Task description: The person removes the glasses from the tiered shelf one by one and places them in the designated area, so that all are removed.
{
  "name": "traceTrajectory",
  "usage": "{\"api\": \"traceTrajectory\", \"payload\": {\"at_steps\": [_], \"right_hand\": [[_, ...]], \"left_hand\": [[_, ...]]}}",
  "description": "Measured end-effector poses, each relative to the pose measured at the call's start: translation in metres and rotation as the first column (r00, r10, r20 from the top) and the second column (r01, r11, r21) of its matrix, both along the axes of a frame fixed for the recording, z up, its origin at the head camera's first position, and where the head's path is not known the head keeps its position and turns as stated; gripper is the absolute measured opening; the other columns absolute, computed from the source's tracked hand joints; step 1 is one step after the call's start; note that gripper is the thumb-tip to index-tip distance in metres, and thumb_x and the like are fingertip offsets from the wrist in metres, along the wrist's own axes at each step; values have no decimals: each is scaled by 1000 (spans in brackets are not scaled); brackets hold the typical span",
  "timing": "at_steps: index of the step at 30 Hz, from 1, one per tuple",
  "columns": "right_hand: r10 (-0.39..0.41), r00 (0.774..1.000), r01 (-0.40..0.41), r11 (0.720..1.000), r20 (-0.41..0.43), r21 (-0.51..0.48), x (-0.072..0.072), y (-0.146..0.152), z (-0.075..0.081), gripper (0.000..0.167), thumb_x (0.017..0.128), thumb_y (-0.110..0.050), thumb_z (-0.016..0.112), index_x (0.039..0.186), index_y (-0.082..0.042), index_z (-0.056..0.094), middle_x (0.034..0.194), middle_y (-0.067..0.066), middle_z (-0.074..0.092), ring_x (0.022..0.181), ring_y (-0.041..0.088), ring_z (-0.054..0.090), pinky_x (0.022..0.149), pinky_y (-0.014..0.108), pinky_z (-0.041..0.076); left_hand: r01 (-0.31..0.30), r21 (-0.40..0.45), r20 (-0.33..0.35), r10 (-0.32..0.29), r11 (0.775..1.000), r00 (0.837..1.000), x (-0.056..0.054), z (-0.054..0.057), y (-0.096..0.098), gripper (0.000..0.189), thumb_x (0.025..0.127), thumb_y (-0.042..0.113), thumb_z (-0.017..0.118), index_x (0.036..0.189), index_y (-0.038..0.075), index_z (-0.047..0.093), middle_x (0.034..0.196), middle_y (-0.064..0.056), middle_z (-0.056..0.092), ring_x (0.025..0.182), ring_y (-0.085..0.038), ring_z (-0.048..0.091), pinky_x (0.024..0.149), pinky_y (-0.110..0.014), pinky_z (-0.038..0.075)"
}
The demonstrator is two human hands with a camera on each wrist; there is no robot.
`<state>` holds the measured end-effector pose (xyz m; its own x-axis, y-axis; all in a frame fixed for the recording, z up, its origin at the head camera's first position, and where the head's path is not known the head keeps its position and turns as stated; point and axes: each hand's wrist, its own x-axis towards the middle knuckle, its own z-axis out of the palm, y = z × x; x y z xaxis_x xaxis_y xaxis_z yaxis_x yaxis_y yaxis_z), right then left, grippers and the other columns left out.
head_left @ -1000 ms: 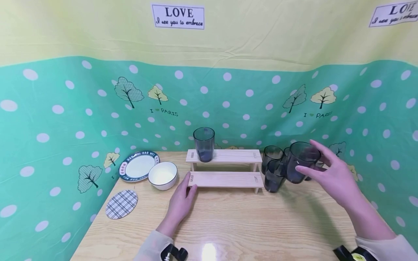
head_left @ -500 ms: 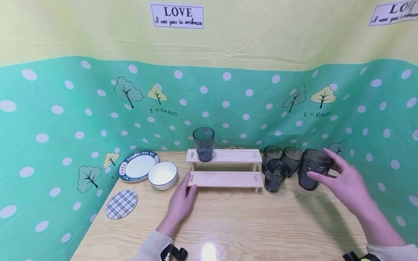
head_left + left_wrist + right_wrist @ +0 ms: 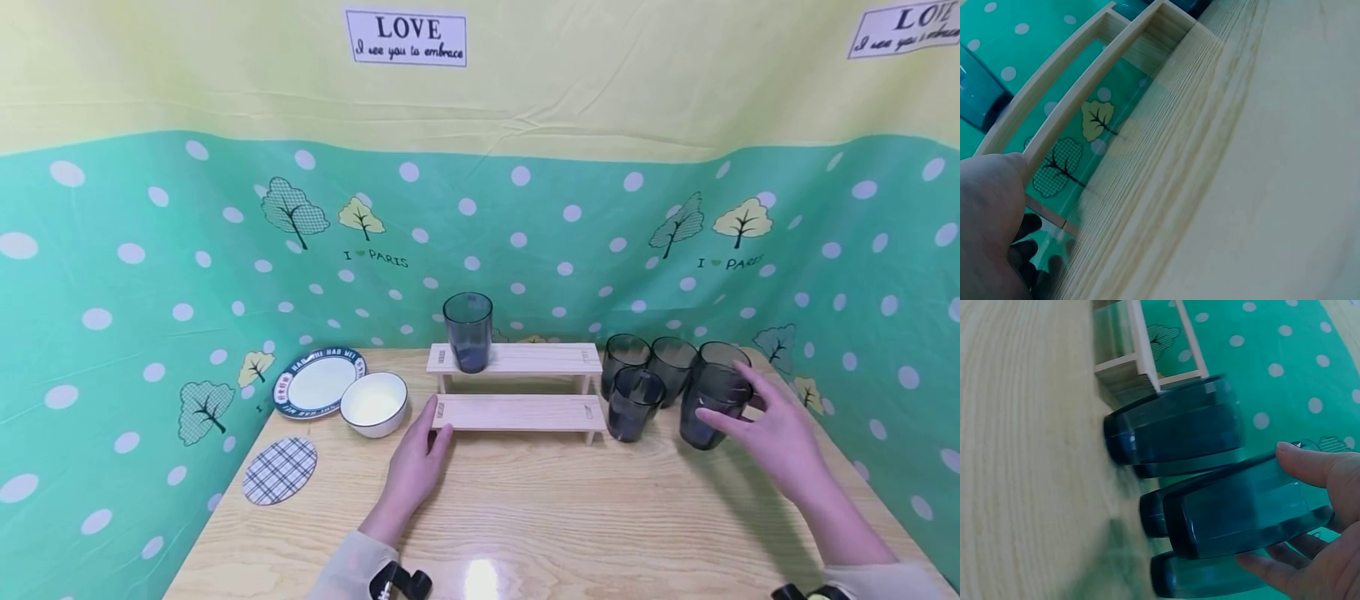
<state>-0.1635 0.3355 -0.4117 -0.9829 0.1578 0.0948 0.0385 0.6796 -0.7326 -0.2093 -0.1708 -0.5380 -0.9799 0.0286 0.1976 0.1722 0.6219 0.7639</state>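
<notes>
My right hand (image 3: pixel 776 433) grips a dark tinted drinking glass (image 3: pixel 705 421) by its side, thumb toward the front and fingers round the far side. In the right wrist view the held glass (image 3: pixel 1241 509) overlaps other glasses behind it. Just left of it stand more tinted glasses, one in front (image 3: pixel 633 408) and two behind. Another glass (image 3: pixel 725 353) shows partly hidden behind the held one. My left hand (image 3: pixel 416 458) holds the left end of a two-tier wooden rack (image 3: pixel 517 412), its thumb (image 3: pixel 1004 164) against the rack's end. One glass (image 3: pixel 469 333) stands upright on the upper tier, left side.
Left of the rack are a white bowl (image 3: pixel 373 404) and a blue-rimmed oval plate (image 3: pixel 318 383). A checked oval mat (image 3: pixel 280 472) lies nearer the table's left edge. A green dotted curtain (image 3: pixel 525 225) closes off the back and sides of the wooden table (image 3: pixel 555 508).
My right hand has carried its glass rightward, then lower and nearer to me, away from the other glasses. The left hand and rack have stayed put.
</notes>
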Motion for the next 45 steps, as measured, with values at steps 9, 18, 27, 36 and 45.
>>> {"api": "traceTrajectory", "payload": {"at_steps": [9,18,27,36,45], "right_hand": [[-10,1000,10,1000,3,27,-7,-2,-21,116,97,-50,87,178,-8,15,172,44,17,146,72,30,108,87,36],[-16,1000,16,1000,4,13,-12,-8,-32,114,97,-48,87,177,-6,17,169,46,21,144,69,35,109,84,38],[-13,1000,12,1000,-3,-29,-19,-12,-41,112,98,-46,87,178,-10,18,166,46,25,144,68,37,109,82,39],[-23,1000,23,998,1,-50,-26,-15,-45,113,97,-44,88,178,-11,18,171,43,19,147,68,34,111,82,38],[9,1000,-8,999,1,-47,-30,-16,-44,112,98,-41,88,177,-8,17,171,44,17,149,69,29,113,84,35]], "left_hand": [[8,1,-3,-8,1000,1000,0,0,0,67,118,35,55,175,10,30,174,-18,39,160,-40,38,131,-59,30],[8,0,-2,-8,1000,1000,0,0,0,68,118,36,55,175,10,30,174,-19,39,160,-41,38,131,-60,31],[1,-3,-5,-1,1000,1000,0,-1,0,68,118,36,55,176,11,30,174,-18,40,160,-40,38,131,-60,31],[-3,-1,-1,3,1000,1000,1,-1,0,68,118,38,55,176,12,29,175,-18,39,160,-40,38,131,-59,31],[1,-4,3,-1,1000,1000,0,-1,0,69,118,38,55,176,13,29,175,-19,39,160,-40,37,131,-59,30]]}}
